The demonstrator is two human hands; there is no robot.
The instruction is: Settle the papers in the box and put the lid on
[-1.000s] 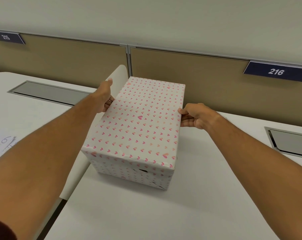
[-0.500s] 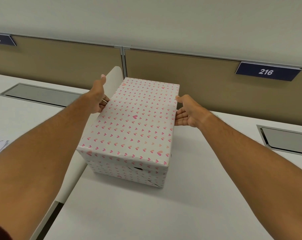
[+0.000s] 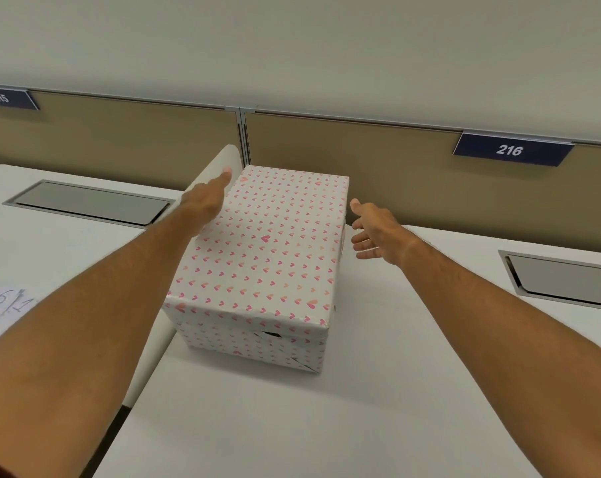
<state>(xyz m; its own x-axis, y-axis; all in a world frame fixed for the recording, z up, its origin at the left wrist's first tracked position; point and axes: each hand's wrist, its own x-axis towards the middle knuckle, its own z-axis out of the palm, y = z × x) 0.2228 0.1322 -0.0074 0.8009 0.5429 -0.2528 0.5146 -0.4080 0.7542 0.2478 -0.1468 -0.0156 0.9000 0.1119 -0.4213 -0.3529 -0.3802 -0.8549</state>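
Note:
A white box [image 3: 254,343] patterned with small pink hearts stands on the white desk [image 3: 361,408]. Its matching lid [image 3: 268,246] sits on top and covers it, so the papers inside are hidden. My left hand [image 3: 206,201] is at the lid's far left edge, fingers stretched out, holding nothing. My right hand [image 3: 375,232] hovers just right of the lid with fingers spread, a small gap between it and the box.
A curved white divider [image 3: 219,163] rises behind the box on the left. Grey cable hatches [image 3: 88,201] [image 3: 564,277] are set into the desks on both sides. Written sheets [image 3: 6,305] lie at the far left. Tan partition panels [image 3: 395,174] close the back.
Both hands have let go of the lid's side edges and opened. The right hand has drawn away to the right; the left has stretched forward along the left edge.

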